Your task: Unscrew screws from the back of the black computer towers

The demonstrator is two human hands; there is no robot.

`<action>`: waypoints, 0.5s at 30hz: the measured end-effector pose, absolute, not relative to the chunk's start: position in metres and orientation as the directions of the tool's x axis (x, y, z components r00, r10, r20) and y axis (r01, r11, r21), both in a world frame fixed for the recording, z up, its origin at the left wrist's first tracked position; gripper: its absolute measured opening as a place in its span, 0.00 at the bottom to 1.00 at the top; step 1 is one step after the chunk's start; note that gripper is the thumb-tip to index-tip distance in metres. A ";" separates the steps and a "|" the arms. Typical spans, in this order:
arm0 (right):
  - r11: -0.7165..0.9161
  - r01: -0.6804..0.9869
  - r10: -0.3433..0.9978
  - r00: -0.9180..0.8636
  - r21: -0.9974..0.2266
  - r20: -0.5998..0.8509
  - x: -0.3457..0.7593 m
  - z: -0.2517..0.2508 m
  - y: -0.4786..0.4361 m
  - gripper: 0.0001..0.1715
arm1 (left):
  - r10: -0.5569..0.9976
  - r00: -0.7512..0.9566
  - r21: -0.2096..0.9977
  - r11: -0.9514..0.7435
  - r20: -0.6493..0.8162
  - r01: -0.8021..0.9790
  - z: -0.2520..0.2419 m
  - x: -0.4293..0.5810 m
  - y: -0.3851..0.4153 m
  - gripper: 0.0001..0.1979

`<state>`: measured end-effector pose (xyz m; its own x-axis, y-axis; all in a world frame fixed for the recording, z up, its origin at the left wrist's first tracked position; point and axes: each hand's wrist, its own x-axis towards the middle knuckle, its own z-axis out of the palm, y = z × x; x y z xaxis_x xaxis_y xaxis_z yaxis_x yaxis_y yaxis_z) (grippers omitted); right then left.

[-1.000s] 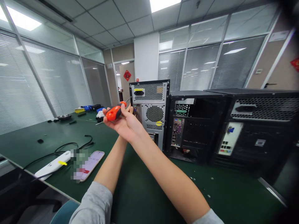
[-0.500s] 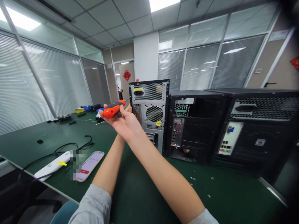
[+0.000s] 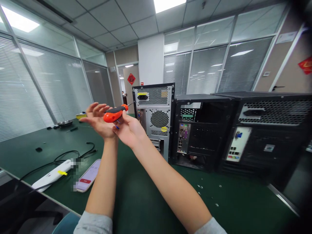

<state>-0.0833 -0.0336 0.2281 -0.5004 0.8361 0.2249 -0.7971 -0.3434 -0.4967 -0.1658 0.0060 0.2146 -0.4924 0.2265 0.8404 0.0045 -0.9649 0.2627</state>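
Note:
A screwdriver [image 3: 114, 113] with a red and black handle lies in my right hand [image 3: 130, 131], which is closed around it. Its thin shaft points at the upper left edge of the silver back panel of a computer case [image 3: 159, 118]; whether the tip touches a screw there is too small to tell. My left hand [image 3: 98, 120] is just left of the handle, palm up with its fingers spread, holding nothing I can see. A small blue bit shows between the two wrists, too small to name.
Two black computer cases [image 3: 197, 130] stand right of the silver-backed one. Small screws [image 3: 200, 187] are scattered on the green table [image 3: 141, 201]. At left lie a phone [image 3: 89, 175], a white power strip [image 3: 52, 175] and black cables [image 3: 65, 156]; a metal bowl [image 3: 65, 123] sits farther back.
My left hand has come away from the case's edge, moving left and opening beside the handle. The screwdriver in my right hand keeps nearly the same pose.

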 end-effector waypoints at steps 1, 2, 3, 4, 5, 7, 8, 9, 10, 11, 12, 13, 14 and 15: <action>-0.336 -0.797 0.838 -0.497 -0.502 0.227 -0.083 0.228 -0.033 0.13 | 0.092 -0.558 0.148 -0.987 0.825 0.055 0.215 -0.164 0.004 0.33; -0.329 -0.800 0.840 -0.490 -0.501 0.231 -0.083 0.228 -0.033 0.13 | -0.036 -0.546 0.054 -0.987 0.837 0.148 0.216 -0.162 0.000 0.35; -0.325 -0.803 0.840 -0.488 -0.499 0.237 -0.083 0.228 -0.032 0.13 | -0.141 -0.488 -0.007 -0.964 0.861 0.266 0.216 -0.160 -0.004 0.35; -0.326 -0.804 0.838 -0.489 -0.497 0.242 -0.083 0.228 -0.032 0.14 | -0.205 -0.428 -0.036 -0.928 0.880 0.370 0.215 -0.157 -0.008 0.34; -0.327 -0.804 0.837 -0.490 -0.496 0.243 -0.083 0.227 -0.031 0.15 | -0.236 -0.393 -0.039 -0.893 0.889 0.449 0.214 -0.155 -0.012 0.33; -0.319 -0.805 0.840 -0.485 -0.500 0.244 -0.085 0.226 -0.030 0.16 | -0.237 -0.399 0.034 -0.824 0.886 0.566 0.213 -0.152 -0.019 0.26; -0.310 -0.804 0.844 -0.479 -0.507 0.243 -0.085 0.226 -0.029 0.16 | -0.227 -0.417 0.086 -0.788 0.880 0.610 0.212 -0.150 -0.021 0.23; -0.299 -0.802 0.849 -0.471 -0.516 0.240 -0.086 0.226 -0.028 0.16 | -0.216 -0.433 0.136 -0.748 0.875 0.649 0.211 -0.149 -0.022 0.20; -0.288 -0.800 0.854 -0.463 -0.527 0.236 -0.086 0.225 -0.028 0.15 | -0.208 -0.442 0.176 -0.710 0.872 0.682 0.210 -0.148 -0.023 0.18; -0.281 -0.794 0.857 -0.460 -0.539 0.231 -0.087 0.225 -0.027 0.15 | -0.202 -0.452 0.209 -0.677 0.869 0.705 0.210 -0.148 -0.024 0.17; -0.279 -0.787 0.858 -0.462 -0.551 0.225 -0.087 0.225 -0.027 0.15 | -0.197 -0.465 0.235 -0.659 0.863 0.715 0.210 -0.147 -0.025 0.17; -0.280 -0.781 0.857 -0.465 -0.558 0.222 -0.087 0.225 -0.027 0.15 | -0.191 -0.479 0.250 -0.658 0.857 0.711 0.210 -0.146 -0.025 0.16; -0.280 -0.779 0.854 -0.469 -0.560 0.226 -0.087 0.225 -0.027 0.15 | -0.181 -0.492 0.259 -0.671 0.852 0.695 0.210 -0.146 -0.026 0.17; -0.281 -0.782 0.849 -0.473 -0.557 0.236 -0.087 0.226 -0.027 0.15 | -0.167 -0.503 0.264 -0.690 0.848 0.674 0.210 -0.145 -0.027 0.17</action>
<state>-0.0867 -0.0275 0.2257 -0.4734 0.8485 0.2364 -0.7816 -0.2809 -0.5569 -0.1451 -0.0270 0.2100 -0.5035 -0.1674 0.8476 0.6738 -0.6902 0.2639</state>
